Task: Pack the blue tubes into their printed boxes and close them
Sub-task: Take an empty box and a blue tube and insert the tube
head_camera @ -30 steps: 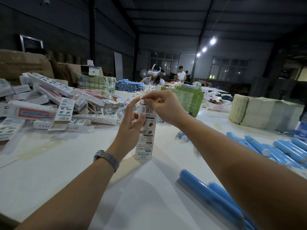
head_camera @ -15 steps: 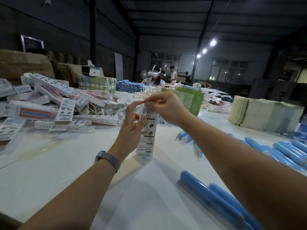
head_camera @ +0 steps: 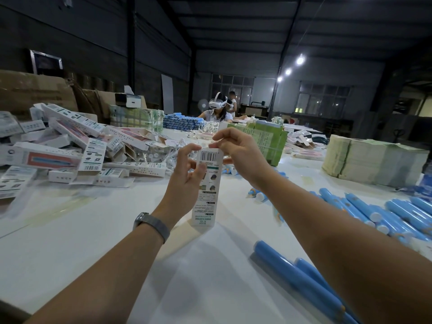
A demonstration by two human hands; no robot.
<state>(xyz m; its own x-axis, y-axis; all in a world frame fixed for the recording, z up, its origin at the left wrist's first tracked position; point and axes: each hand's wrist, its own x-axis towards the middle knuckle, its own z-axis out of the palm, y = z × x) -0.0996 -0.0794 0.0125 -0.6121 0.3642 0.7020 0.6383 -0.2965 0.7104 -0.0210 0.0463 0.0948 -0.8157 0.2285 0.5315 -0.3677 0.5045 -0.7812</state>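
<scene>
Dim warehouse space is seen behind a broad white table [head_camera: 98, 249], whose near middle is left bare between the two forearms. One printed box [head_camera: 207, 185] is stood upright on the tabletop, its barcode end uppermost; its contents cannot be made out. The box is gripped at mid-height by the left hand [head_camera: 187, 181], thumb laid across the printed face, a grey watch [head_camera: 152, 225] being worn on that wrist. The top end of the box is pinched by the fingers of the right hand [head_camera: 236, 153], which is closed on the flap there (whether the flap is fully tucked cannot be told). Loose blue tubes [head_camera: 392, 213] are spread along the right side of the table, and more blue tubes [head_camera: 301, 281] lie near the lower right edge, partly covered by the right forearm. A heap of printed boxes [head_camera: 70, 150] is piled at the left, some open-ended. Green bundles [head_camera: 266, 139] are stacked just behind the hands, and a pale stack of flat sheets [head_camera: 374, 160] is set at the far right. A seated person wearing a white headset [head_camera: 217, 104] is visible across the table.
</scene>
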